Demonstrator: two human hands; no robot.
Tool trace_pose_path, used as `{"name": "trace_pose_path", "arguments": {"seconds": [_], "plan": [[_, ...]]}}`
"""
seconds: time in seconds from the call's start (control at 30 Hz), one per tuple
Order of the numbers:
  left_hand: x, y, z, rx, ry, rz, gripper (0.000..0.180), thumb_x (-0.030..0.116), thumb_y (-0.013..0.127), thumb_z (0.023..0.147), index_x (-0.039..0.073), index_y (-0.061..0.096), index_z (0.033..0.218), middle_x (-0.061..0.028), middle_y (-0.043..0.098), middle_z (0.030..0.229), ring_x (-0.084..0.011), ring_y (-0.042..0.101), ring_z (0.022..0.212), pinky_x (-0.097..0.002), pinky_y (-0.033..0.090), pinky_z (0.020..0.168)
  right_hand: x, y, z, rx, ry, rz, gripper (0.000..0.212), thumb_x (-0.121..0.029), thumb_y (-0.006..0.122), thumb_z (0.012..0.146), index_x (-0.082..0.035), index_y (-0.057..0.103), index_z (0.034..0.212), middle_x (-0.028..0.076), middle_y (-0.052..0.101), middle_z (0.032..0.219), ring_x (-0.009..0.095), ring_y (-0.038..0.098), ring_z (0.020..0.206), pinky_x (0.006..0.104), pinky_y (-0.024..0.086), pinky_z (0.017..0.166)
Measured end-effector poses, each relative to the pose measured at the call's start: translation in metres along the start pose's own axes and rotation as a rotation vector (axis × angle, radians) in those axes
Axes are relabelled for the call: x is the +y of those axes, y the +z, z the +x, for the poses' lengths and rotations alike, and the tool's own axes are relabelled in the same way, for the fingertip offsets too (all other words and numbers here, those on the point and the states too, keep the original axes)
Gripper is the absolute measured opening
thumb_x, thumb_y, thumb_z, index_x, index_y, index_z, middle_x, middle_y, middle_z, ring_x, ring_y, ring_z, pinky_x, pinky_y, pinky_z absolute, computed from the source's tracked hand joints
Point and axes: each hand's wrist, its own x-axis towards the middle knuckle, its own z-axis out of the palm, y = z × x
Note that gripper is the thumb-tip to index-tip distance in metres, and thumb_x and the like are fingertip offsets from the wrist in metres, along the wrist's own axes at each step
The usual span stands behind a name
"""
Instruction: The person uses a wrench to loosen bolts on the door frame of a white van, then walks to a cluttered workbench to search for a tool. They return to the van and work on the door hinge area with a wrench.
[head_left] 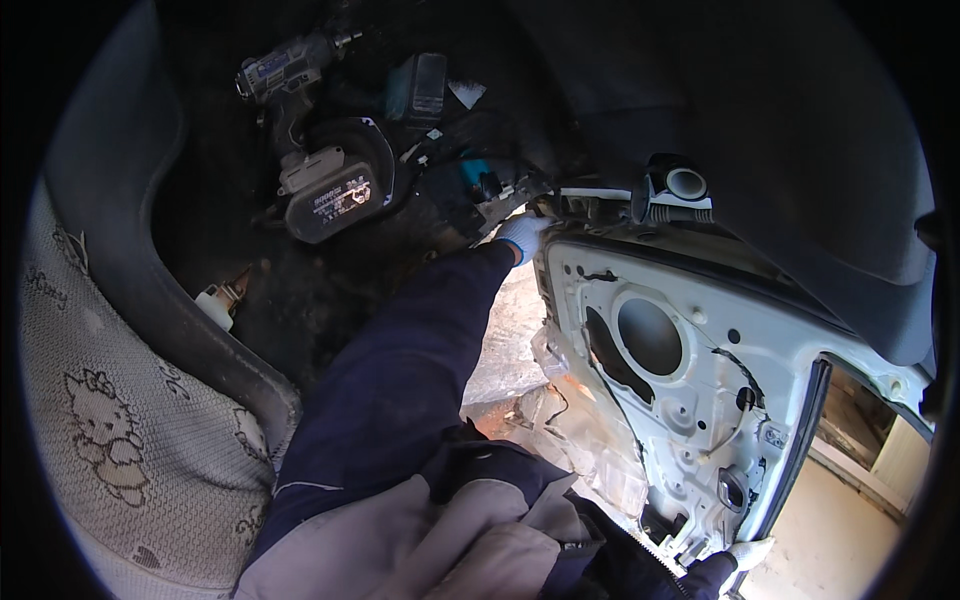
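A white car door (720, 340) stands open at the right, its inner metal panel bare, with a large round hole and loose black wiring. My left hand (522, 237), in a white and blue glove, is at the door's hinge-side edge. Its fingers look closed there, but what they grip is hidden. Down at the lower right, my right hand (750, 553) wears a white glove. Its fingers bend round the door's other edge, beside the black window channel (797, 455). Clear plastic sheeting (590, 440) hangs crumpled along the panel's lower side.
A cordless impact driver (300, 110) with a big battery (328, 197) lies on the dark car floor. Near it are a spare battery (428, 88) and a teal tool (478, 172). A patterned seat (110, 400) fills the left; dark trim (800, 130) overhangs the upper right.
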Motion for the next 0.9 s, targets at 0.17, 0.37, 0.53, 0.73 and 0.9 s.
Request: {"name": "trace_pose_path", "arguments": {"seconds": [0.17,0.37,0.53,0.73,0.9], "plan": [[-0.004,-0.004,-0.004,0.007,0.120,0.152,0.039,0.035,0.056,0.115,0.002,0.078,0.114,-0.0186,0.079,0.106,-0.0336,0.073,0.099,-0.0410,0.052,0.091,0.013,0.005,0.006,0.004,-0.065,-0.043,0.068,-0.048,0.039,0.116,0.004,0.062,0.153,0.026,0.062,0.157,0.039,0.058,0.146,0.0443,0.043,0.123],[0.008,-0.013,-0.016,0.008,0.110,0.099,0.036,0.033,0.055,0.115,0.005,0.078,0.117,-0.0207,0.075,0.100,-0.0364,0.071,0.100,-0.0436,0.053,0.087,0.029,0.005,0.019,-0.041,-0.102,-0.257,0.061,-0.039,0.033,0.118,-0.002,0.055,0.161,0.020,0.059,0.162,0.035,0.055,0.150,0.0422,0.041,0.125],[0.008,-0.016,-0.015,-0.016,0.244,0.323,0.040,0.005,0.055,0.108,0.020,0.074,0.140,-0.0163,0.066,0.098,-0.0358,0.068,0.096,-0.0440,0.053,0.082,0.022,0.005,0.015,-0.025,0.024,-0.093,0.066,-0.046,0.034,0.118,0.000,0.057,0.159,0.022,0.058,0.163,0.037,0.055,0.149,0.0430,0.040,0.126],[0.012,-0.014,-0.014,0.051,0.362,0.515,0.042,0.004,0.054,0.101,0.017,0.074,0.136,-0.0159,0.067,0.101,-0.0371,0.067,0.098,-0.0475,0.055,0.084,0.018,0.000,0.017,-0.008,-0.010,-0.102,0.061,-0.041,0.036,0.118,-0.002,0.055,0.160,0.021,0.059,0.162,0.036,0.058,0.147,0.0434,0.043,0.124],[0.015,-0.015,-0.013,0.048,0.378,0.566,0.043,0.007,0.054,0.100,0.017,0.073,0.137,-0.0151,0.068,0.104,-0.0370,0.068,0.102,-0.0493,0.056,0.088,0.019,0.001,0.020,-0.020,0.073,-0.170,0.058,-0.038,0.035,0.118,-0.006,0.056,0.161,0.019,0.060,0.162,0.036,0.060,0.145,0.0429,0.045,0.122]]}}
